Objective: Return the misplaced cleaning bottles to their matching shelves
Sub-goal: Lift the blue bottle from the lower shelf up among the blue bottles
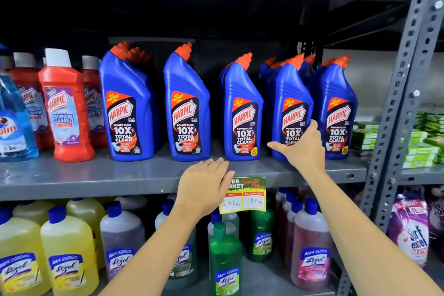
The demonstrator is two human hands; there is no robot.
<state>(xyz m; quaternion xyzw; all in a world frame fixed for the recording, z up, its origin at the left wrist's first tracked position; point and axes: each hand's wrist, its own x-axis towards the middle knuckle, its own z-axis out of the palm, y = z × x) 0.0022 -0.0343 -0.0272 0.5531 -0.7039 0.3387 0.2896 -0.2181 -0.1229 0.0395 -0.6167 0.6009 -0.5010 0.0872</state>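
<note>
Several blue Harpic toilet-cleaner bottles with orange caps stand in rows on the grey middle shelf. My right hand is spread against the lower front of the fourth blue bottle, thumb out to the left, fingers at its right side. That bottle stands upright on the shelf. My left hand lies flat, palm down, on the shelf's front edge and holds nothing. Red Harpic bathroom-cleaner bottles stand at the left of the same shelf, beside a light-blue Colin bottle.
The lower shelf holds Lizol bottles: yellow, purple, green and pink. A price tag hangs from the shelf edge. A perforated metal post bounds the right side, with green packs and Surf Excel bags beyond it.
</note>
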